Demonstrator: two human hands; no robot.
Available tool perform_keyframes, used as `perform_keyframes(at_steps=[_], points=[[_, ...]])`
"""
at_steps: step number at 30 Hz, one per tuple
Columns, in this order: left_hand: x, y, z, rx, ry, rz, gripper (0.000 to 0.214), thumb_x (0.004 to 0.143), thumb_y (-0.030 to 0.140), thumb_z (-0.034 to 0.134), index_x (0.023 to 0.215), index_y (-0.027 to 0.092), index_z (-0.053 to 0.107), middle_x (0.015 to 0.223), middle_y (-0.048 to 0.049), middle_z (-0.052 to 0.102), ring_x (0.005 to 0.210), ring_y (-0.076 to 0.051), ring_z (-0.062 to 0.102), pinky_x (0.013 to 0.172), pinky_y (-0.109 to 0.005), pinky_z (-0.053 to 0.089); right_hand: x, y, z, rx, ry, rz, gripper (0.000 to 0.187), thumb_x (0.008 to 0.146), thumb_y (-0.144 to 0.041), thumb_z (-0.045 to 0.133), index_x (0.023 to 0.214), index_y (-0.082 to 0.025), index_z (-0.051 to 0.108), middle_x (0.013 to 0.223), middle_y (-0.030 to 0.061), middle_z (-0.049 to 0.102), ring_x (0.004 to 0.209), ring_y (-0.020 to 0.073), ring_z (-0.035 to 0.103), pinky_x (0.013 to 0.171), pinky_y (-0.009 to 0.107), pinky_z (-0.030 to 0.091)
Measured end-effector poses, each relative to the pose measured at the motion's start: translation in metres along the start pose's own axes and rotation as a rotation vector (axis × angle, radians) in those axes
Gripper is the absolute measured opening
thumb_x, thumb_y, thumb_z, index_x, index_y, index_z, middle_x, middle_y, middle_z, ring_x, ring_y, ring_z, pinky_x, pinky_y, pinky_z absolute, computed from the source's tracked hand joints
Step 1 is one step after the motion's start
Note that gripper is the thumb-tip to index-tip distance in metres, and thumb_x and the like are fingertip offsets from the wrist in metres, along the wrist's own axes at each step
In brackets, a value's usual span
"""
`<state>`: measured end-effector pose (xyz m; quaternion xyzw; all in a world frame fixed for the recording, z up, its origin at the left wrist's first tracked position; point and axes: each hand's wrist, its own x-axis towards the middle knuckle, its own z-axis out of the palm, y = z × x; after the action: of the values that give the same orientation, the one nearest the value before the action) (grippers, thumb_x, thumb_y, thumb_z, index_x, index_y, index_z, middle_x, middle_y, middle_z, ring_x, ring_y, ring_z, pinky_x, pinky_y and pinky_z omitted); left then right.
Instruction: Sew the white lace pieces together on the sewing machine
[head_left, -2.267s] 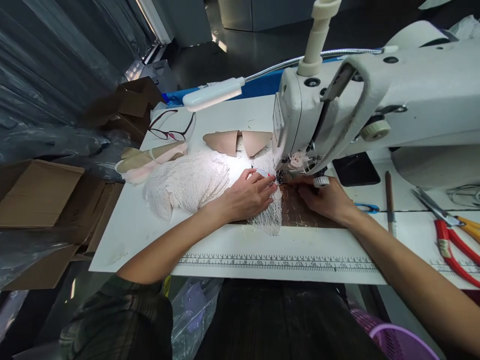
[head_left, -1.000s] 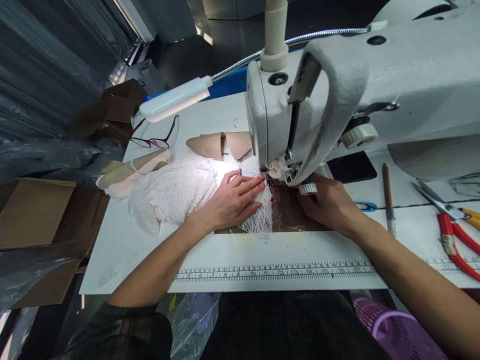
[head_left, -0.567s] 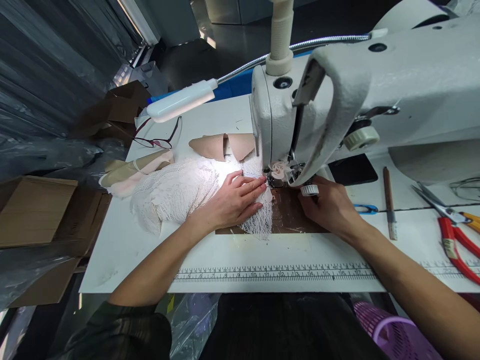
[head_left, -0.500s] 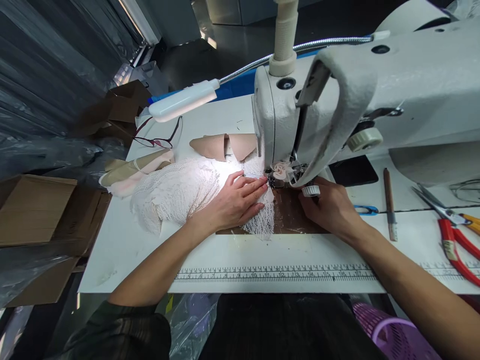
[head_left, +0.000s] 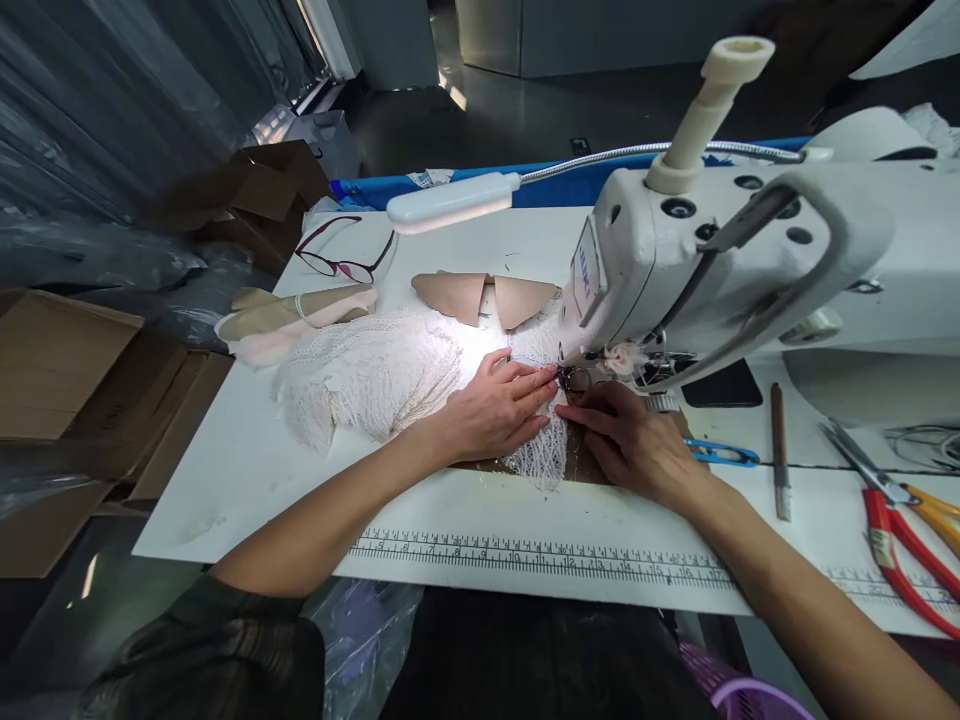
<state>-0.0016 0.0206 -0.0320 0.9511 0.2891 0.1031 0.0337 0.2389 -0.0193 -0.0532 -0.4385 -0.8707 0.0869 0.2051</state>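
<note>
Where the white table (head_left: 247, 470) is lit by the gooseneck lamp (head_left: 450, 200), the white lace (head_left: 367, 375) is spread from the middle of the surface to the foot of the sewing machine (head_left: 720, 260). The lace is pressed flat by the left hand (head_left: 495, 405), its fingers stretched out and laid together, nothing gripped. The right hand (head_left: 630, 440) is laid just beside it on the brown plate (head_left: 589, 468), fingers likewise extended and pointed at the needle area, touching the lace edge.

Behind the lace, two beige cups (head_left: 480, 295) are set, with glasses (head_left: 341, 262) and a rolled bundle (head_left: 292, 315) farther left. To the right, blue snips (head_left: 720, 455), a dark rod (head_left: 780, 440) and red scissors (head_left: 900, 550) are laid well apart from the hands.

The near edge is marked by a printed ruler (head_left: 540, 555), and a bare strip of table is left between it and the hands. The left edge is crowded by cardboard boxes (head_left: 52, 370) and plastic sheeting; dark floor is seen beyond the far edge.
</note>
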Motion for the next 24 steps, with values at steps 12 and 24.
perform_keyframes(at_steps=[12,24], points=[[0.0001,-0.0022,0.0016,-0.073,0.005,-0.016,0.042,0.102,0.033,0.039,0.136,0.013,0.054,0.145,-0.0133,0.054,0.126,-0.028,0.051,0.116,-0.063,0.023,0.0007,-0.0018,-0.0028,-0.002,-0.003,0.027,0.039,0.088,-0.017,0.053,0.12,-0.028,0.072,0.114,0.0106,0.066,0.095,0.0243,0.064,0.069,0.034,0.056],[0.0004,0.0068,0.0013,0.058,0.038,0.0,0.038,0.102,0.028,0.04,0.131,0.011,0.056,0.135,-0.0161,0.057,0.114,-0.025,0.06,0.115,-0.06,0.029,0.0004,0.0018,-0.0002,0.049,0.007,0.021,0.041,0.087,-0.015,0.053,0.121,-0.027,0.071,0.118,0.0099,0.064,0.099,0.025,0.064,0.083,0.042,0.057]])
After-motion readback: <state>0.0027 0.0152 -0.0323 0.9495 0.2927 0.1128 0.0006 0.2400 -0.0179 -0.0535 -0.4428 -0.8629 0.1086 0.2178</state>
